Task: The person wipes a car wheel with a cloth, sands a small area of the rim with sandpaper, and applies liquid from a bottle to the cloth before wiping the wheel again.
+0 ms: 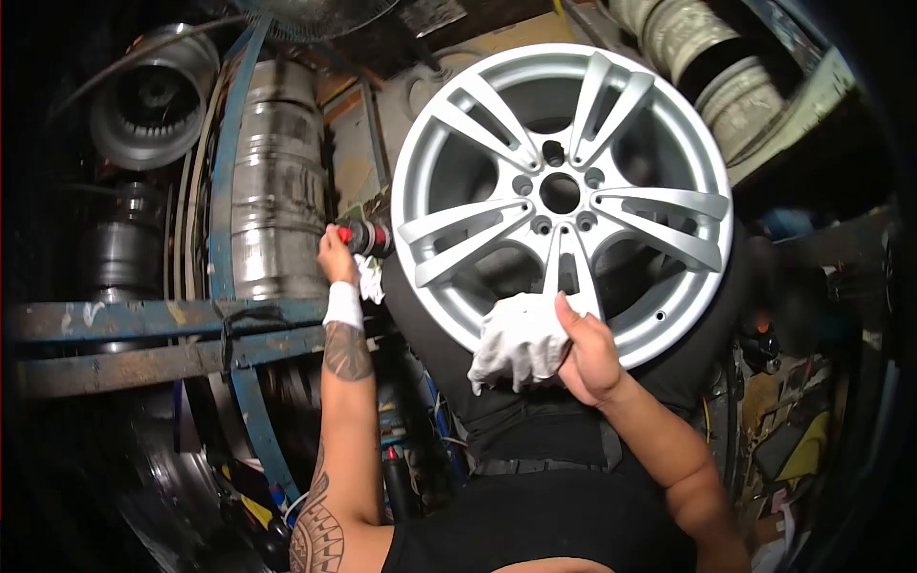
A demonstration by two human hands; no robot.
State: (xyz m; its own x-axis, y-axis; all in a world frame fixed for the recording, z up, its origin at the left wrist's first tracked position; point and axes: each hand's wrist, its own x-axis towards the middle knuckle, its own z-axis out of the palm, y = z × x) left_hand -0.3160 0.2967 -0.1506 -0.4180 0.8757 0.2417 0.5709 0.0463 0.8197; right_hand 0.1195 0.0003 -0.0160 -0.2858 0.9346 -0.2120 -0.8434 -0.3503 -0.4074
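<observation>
A silver alloy wheel rim (pixel 564 229) with paired spokes lies face up over my lap and fills the middle of the view. My right hand (pixel 590 358) is closed at the rim's near edge, thumb on top, gripping a white cloth glove (pixel 521 339) bunched over the lip. Off the rim's left side, my left hand (pixel 335 256) has its fingers round a red-and-black tool (pixel 365 237), whose kind I cannot make out. A crumpled white cloth (pixel 370 279) sits just under that tool. A white band (pixel 344 304) wraps my left wrist.
On the left, a blue metal rack (pixel 143 320) holds stacked bare steel rims (pixel 277 181). More rims (pixel 740 100) lie at the upper right beside a pale beam (pixel 802 115). A fan guard (pixel 320 14) shows at the top. Clutter with a yellow-edged item (pixel 802 447) lies at right.
</observation>
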